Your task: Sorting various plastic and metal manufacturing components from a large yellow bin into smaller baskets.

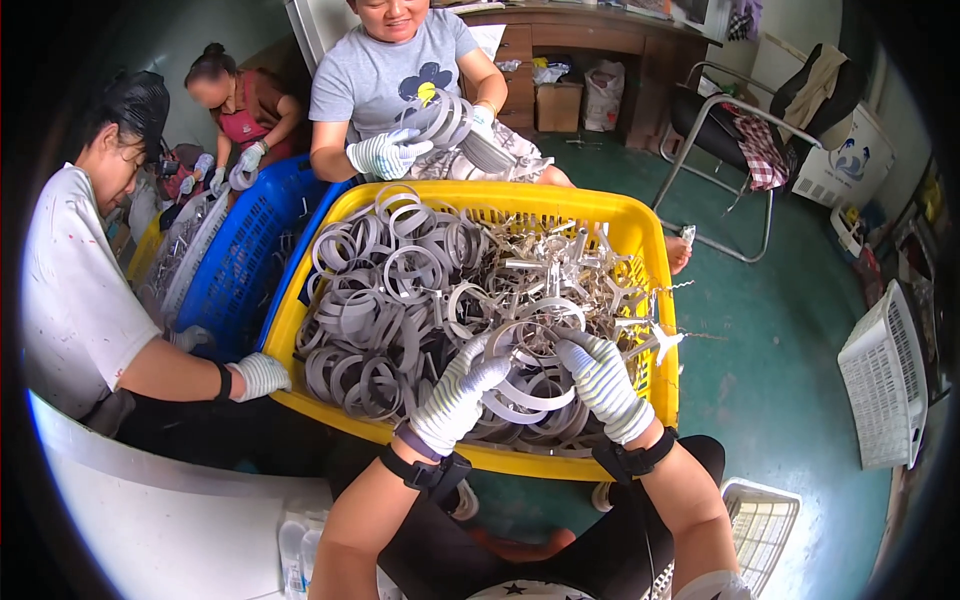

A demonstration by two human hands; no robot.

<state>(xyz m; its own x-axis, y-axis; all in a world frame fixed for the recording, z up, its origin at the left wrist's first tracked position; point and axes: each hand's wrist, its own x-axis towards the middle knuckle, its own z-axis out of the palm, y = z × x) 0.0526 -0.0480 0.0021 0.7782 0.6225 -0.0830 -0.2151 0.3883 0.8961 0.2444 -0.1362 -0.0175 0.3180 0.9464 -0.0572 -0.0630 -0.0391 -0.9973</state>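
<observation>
Both my hands wear white striped gloves and are over the near side of a large yellow basket (520, 463). My left hand (455, 392) is closed with its fingertips on the left edge of a grey ring (540, 403). From the other side, my right hand (606, 388) pinches the ring's right edge. Other rings overlap there, so I cannot tell if more than one is held. A heap of grey rings (365, 300) fills the basket's left part. On the right lie silvery branched pieces (560, 250) and curly metal shavings.
Across the basket, a person (390, 75) in gloves holds several rings. A person (90, 250) at left rests a gloved hand by the basket's rim; another works behind blue baskets (235, 250). A metal-framed chair (715, 130) and white baskets (885, 380) stand to the right.
</observation>
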